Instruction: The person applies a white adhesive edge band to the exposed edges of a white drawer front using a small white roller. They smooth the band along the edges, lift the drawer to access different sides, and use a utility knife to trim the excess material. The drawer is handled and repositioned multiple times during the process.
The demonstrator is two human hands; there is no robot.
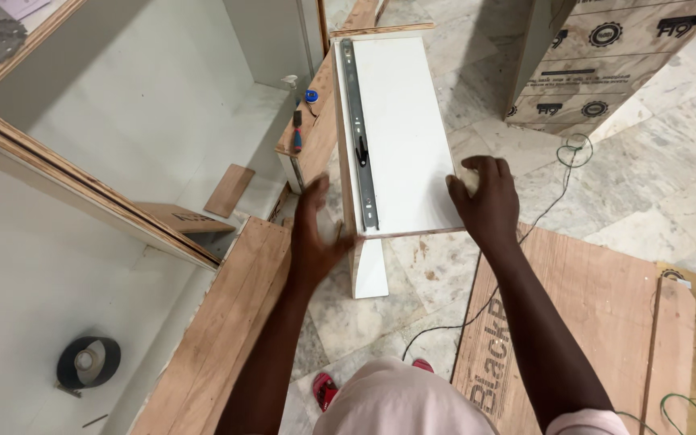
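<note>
Head view: a white laminated drawer box (pixel 400 129) stands on its side on the marble floor (pixel 646 185), with a grey metal slide rail (pixel 360 133) screwed along its upper face. Left hand (pixel 316 234) is spread against the near left corner of the box, just below the rail's end; right hand (pixel 485 197) grips the near right edge, fingers curled over the rim. Both hands are apart, bearing on the box. Judged stiff and moderately heavy, being plywood-cored board; the laminate looks smooth and likely slippery, so the raw edges and corners offer the surest hold. The rail is a poor grip point, as it may slide or pinch. Left of the box, a screwdriver (pixel 297 129) lies on a plywood edge (pixel 304 121). Beyond that, an open cabinet carcass (pixel 147 97) crowds the left side. Right of the box, a green wire (pixel 561 173) trails over the floor and a plywood sheet (pixel 598 298), a trip hazard. Stacked printed boards (pixel 606 56) stand beyond, to the right.
</note>
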